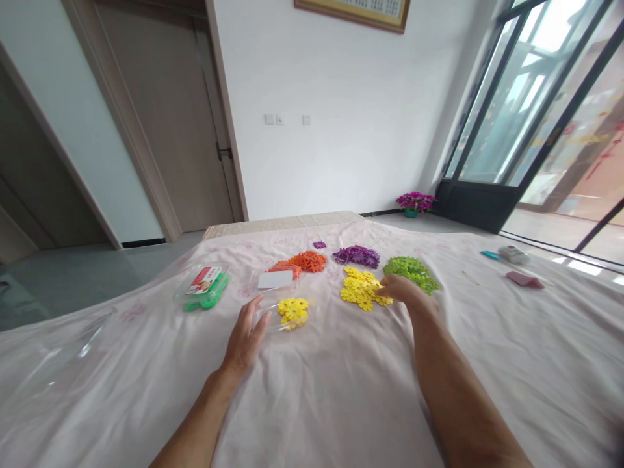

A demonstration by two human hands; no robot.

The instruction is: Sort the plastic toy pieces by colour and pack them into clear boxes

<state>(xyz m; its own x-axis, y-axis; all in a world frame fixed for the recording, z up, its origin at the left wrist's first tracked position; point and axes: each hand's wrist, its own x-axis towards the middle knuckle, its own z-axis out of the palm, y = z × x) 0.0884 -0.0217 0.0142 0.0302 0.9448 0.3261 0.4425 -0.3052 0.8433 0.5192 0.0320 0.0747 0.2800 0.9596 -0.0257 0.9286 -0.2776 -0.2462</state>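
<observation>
1. Up close, left hand (247, 338) sits loosely spread at the clear box (272, 307); a nudge could spill its yellow flowers (293, 313).
2. Farther, right hand (400, 288) touches the yellow pile (359, 287), can't tell if pinching; sloppy swipes might drag in green pieces (411, 270).

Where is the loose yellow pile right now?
In the head view, the loose yellow pile lies right of centre, just below the purple pile, with the right hand at its right edge.
</observation>
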